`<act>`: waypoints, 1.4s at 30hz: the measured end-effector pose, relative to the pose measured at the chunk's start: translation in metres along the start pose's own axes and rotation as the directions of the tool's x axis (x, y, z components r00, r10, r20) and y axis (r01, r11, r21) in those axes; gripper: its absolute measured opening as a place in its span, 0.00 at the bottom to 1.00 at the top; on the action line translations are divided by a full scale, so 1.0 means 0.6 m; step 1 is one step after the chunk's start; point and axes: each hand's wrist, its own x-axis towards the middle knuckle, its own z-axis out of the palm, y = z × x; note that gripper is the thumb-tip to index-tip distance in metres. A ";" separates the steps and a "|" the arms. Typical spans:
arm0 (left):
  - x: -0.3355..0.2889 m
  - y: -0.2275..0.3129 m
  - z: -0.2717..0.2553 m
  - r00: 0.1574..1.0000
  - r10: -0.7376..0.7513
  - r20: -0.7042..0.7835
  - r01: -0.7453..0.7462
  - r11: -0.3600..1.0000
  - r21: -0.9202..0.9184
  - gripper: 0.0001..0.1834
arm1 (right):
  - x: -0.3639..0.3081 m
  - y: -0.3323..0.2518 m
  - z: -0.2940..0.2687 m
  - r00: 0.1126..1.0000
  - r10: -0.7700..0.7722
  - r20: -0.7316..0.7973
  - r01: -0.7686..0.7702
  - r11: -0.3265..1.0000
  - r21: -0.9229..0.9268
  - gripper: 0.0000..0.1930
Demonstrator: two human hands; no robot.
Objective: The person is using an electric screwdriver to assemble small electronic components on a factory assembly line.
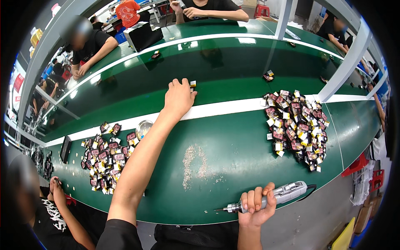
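My left hand [180,98] reaches across the white rail onto the dark green belt. Its fingers curl down around a small black electronic module [193,84] with a white-and-yellow tab, which shows between forefinger and thumb; the rest is hidden under the hand. Near the table's front edge, my right hand [257,205] wraps around a silver electric screwdriver [290,191], its bit pointing left. Loose small screws [196,164] lie scattered on the green table [239,137] between the arms. A heap of similar modules [296,127] sits at the right.
Another module heap [104,160] lies left of my forearm, beside a round metal dish [143,128] and a black tray [66,149]. Grey posts [348,62] rise at the right. Several modules [268,75] rest on the belt. Co-workers sit at left and across.
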 end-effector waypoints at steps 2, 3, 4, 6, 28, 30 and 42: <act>0.008 -0.008 0.007 0.998 0.064 -0.001 -0.064 0.998 0.016 0.23 | 0.001 0.000 0.001 1.000 0.008 -0.001 -0.008 1.000 -0.001 0.07; 0.009 -0.014 0.010 0.992 0.122 -0.008 -0.122 0.992 0.029 0.22 | 0.000 -0.001 0.000 1.000 0.011 0.009 -0.011 1.000 0.000 0.07; 0.012 -0.016 0.012 0.992 0.123 -0.003 -0.123 0.992 0.028 0.22 | -0.001 -0.002 -0.001 1.000 0.015 0.019 -0.015 1.000 -0.001 0.07; 0.016 -0.029 0.015 0.981 0.191 -0.037 -0.190 0.982 0.019 0.19 | -0.003 -0.002 -0.004 0.999 0.025 0.029 -0.025 1.000 0.002 0.07; -0.509 -0.009 -0.176 0.950 0.276 0.145 -0.172 0.853 -0.493 0.27 | -0.073 0.021 0.010 0.971 0.184 0.151 -0.186 0.983 -0.003 0.09; -0.506 -0.015 -0.168 0.947 0.297 0.125 -0.197 0.842 -0.502 0.24 | -0.089 0.035 0.015 0.946 0.248 0.207 -0.245 0.969 -0.043 0.09; -0.501 -0.018 -0.147 0.913 0.407 -0.035 -0.386 0.831 -0.400 0.17 | -0.192 0.125 0.031 0.836 0.522 0.171 -0.510 0.853 -0.111 0.02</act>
